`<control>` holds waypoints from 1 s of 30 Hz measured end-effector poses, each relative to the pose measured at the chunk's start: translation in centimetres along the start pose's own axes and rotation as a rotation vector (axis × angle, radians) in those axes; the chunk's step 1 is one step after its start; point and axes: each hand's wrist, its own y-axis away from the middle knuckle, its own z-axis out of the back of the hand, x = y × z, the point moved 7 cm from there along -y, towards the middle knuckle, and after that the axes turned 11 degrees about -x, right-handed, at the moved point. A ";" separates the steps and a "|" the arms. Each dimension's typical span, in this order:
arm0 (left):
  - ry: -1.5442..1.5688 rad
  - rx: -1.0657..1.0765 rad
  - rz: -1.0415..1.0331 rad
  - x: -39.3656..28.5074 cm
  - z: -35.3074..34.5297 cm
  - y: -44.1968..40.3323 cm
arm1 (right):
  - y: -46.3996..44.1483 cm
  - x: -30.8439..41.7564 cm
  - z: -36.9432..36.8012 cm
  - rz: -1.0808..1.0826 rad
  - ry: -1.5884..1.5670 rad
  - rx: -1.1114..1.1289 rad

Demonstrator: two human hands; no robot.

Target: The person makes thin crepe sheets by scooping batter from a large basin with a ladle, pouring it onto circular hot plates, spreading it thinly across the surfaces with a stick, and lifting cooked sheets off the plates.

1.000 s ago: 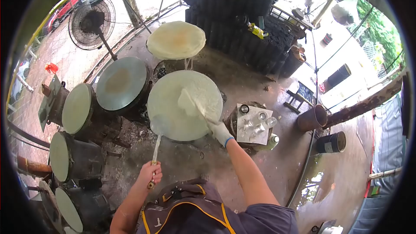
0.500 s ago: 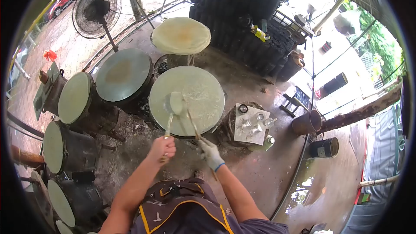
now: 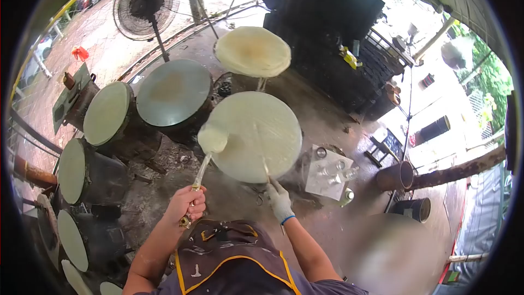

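Note:
My bare left hand [image 3: 188,206] is closed around the handle of a ladle [image 3: 213,138]. The ladle's pale, batter-coated head is over the left edge of a round griddle [image 3: 267,114], whose top is covered with pale wet batter. On my right hand [image 3: 279,202] is a white glove with a blue cuff. Its fingers grip a thin stick [image 3: 266,167] whose far end reaches over the griddle; the exact shape of that end is hard to make out. Behind the griddle, a stack of thin round sheets [image 3: 252,50] rests on a support.
Several round griddles on dark drums curve along the left, among them a metal-topped one [image 3: 172,90]. Glass jars [image 3: 334,170] stand on a board at right. A fan [image 3: 146,5] is at the back left, beside a dark stack [image 3: 325,19] of blocks.
The ladle has swung from the middle of the griddle to its left edge, and my hands are farther apart. The whole view has shifted, and whitish haze appears at lower right.

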 end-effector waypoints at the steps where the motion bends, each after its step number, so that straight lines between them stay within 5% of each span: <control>1: -0.038 -0.007 -0.078 -2.1 0.4 0.2 | -0.2 0.9 -1.2 0.003 -0.001 -0.002; 7: -0.407 -0.031 -0.519 -17.0 4.8 -7.2 | -4.1 5.4 -14.2 0.028 -0.078 0.038; 14: -1.012 -0.072 -0.833 -28.3 11.6 -29.8 | -8.0 8.1 -33.5 0.003 -0.486 -0.126; 21: -1.421 -0.173 -0.857 -35.4 14.7 -35.0 | -10.0 8.7 -40.0 0.416 0.556 -0.480; 25: -1.413 -0.146 -0.924 -39.2 16.5 -35.7 | -13.0 10.0 -44.8 0.401 0.382 -0.409; 27: -1.436 -0.144 -0.979 -40.8 17.8 -36.6 | -13.7 10.5 -46.2 0.095 0.027 -0.235; 30: -1.478 -0.176 -1.064 -42.5 19.6 -35.9 | -13.8 9.4 -44.5 0.262 -0.102 -0.383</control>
